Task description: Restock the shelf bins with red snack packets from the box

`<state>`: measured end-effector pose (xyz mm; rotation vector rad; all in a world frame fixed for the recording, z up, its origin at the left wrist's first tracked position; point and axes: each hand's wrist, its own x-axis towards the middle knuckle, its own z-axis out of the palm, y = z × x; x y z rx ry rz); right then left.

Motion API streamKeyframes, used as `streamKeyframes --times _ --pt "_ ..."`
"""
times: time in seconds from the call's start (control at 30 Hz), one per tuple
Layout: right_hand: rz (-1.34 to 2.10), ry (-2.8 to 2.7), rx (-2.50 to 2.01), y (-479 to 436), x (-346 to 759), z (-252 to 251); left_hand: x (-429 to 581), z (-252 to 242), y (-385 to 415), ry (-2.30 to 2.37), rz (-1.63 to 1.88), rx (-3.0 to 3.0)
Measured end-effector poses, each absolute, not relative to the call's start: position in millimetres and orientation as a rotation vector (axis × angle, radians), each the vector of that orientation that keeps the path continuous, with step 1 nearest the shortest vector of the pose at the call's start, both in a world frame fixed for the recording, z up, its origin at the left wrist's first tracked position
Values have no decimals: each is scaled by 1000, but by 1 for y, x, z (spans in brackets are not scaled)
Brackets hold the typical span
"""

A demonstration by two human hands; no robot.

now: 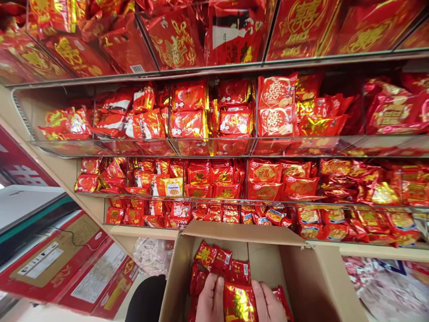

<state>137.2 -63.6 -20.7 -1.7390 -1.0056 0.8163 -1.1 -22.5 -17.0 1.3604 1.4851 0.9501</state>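
From my end I view a beige tiered shelf [58,167] stocked with rows of shiny red packets [189,123], one yellow-and-white Cookies packet [174,187] among them, and an open cardboard box [241,232] bearing loose red packets [206,254].

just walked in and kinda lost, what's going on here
A person's left hand and right hand hold a shiny red-and-gold packet between them, at an open cardboard box. More red packets lie in the box, some just beyond the hands. Behind the box stand shelves with rows of mostly red, gold-printed packages.
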Motion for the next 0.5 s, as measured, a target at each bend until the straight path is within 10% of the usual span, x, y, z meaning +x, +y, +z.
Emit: streamKeyframes --times 0.5 --pt "837 -991 -1701 -67 144 -6 16 14 -30 1359 1062 1385"
